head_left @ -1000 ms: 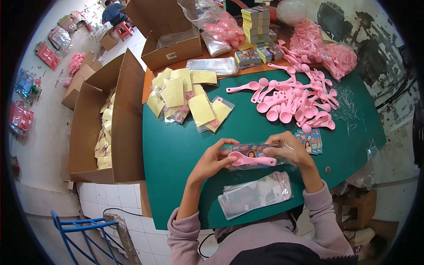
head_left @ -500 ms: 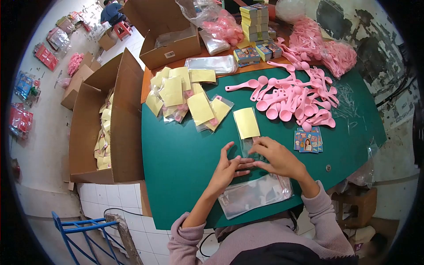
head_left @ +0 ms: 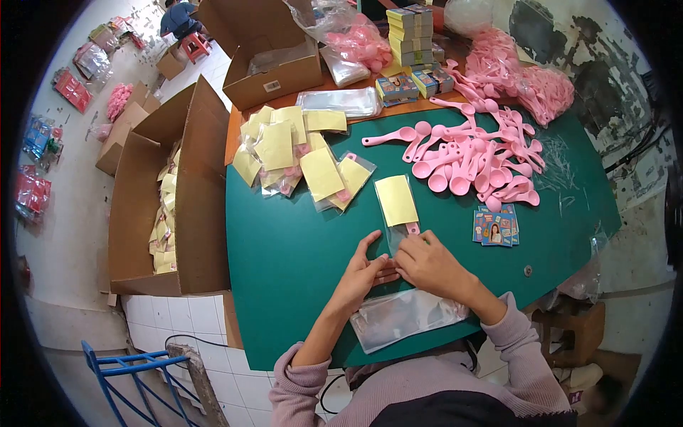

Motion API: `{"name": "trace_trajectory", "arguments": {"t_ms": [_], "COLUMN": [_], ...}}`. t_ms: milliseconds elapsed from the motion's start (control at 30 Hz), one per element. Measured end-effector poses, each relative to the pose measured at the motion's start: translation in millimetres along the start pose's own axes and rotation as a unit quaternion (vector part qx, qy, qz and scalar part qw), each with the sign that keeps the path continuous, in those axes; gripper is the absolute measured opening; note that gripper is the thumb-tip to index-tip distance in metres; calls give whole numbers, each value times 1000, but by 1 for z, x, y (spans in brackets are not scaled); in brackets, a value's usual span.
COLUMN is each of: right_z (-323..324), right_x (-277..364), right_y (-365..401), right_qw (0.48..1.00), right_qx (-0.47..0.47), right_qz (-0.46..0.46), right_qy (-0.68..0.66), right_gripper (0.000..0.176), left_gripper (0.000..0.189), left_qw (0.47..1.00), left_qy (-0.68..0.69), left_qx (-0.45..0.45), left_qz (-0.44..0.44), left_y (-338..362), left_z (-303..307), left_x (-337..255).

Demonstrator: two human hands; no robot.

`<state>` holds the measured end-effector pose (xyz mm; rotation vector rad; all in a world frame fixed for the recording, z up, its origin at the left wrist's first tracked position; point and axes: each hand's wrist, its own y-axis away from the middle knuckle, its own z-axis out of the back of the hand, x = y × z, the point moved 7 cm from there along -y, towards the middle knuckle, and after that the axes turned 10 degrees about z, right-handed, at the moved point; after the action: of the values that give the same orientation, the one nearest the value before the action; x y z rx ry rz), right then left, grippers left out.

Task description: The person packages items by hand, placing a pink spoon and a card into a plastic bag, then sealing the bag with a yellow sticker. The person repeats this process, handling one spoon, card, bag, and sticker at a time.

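Note:
A clear plastic bag with a yellow card (head_left: 398, 201) lies on the green table in front of me, and the tip of a pink spoon (head_left: 413, 228) shows below the card. My right hand (head_left: 432, 265) is closed over the bag's lower end, its fingers bent and pinching the plastic. Beside it, my left hand (head_left: 368, 275) has its index finger raised apart from the thumb and the other fingers stretched toward the right hand. Both hands' fingertips nearly meet at the bag's open end. Just under my wrists lies a stack of clear bags (head_left: 405, 318).
Loose pink spoons (head_left: 473, 160) are heaped at the right, near several picture cards (head_left: 496, 226). Filled bags (head_left: 274, 149) pile up at the left. A cardboard box (head_left: 203, 192) stands beside the table. Card stacks (head_left: 410, 35) and another box (head_left: 274, 82) are at the back.
My right hand has moved slightly left and down, and its fingers have closed on the bag's lower end. The pink spoon tip now shows more plainly. My left hand has hardly moved.

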<state>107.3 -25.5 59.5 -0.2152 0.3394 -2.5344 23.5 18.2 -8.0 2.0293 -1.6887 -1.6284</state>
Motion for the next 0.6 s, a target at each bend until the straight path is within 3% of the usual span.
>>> {"name": "trace_trajectory", "arguments": {"t_ms": [133,267,333,400,433,533,600], "right_z": [2,6,10,10,15,29,52], "right_x": [9,8,4,-3,-6,-27,-60], "right_y": [-1,4,10,18,22,39,60], "right_qw": [996,999,999,990,990,915,867], "right_qx": [-13,-27,-32,-20,-20,-6,-18], "right_qz": [36,35,33,2,-1,-58,-103], "right_qy": [74,6,-19,-140,-137,-398,-488], "right_gripper": [9,11,13,16,16,12,12], "left_gripper": [56,58,56,54,52,49,49], "left_qw": [999,991,990,990,991,993,993], "left_qy": [-32,-71,-75,-79,-62,-54,-66], "left_qx": [-16,-33,-40,-45,-56,-63,-58], "left_qz": [-32,-110,-108,-105,-101,-85,-73], "left_y": [-4,-4,-2,-2,-2,2,2], "left_z": [2,-2,-6,-8,-5,-6,-6], "left_x": [-3,-8,-8,-9,-9,-12,-12]}}
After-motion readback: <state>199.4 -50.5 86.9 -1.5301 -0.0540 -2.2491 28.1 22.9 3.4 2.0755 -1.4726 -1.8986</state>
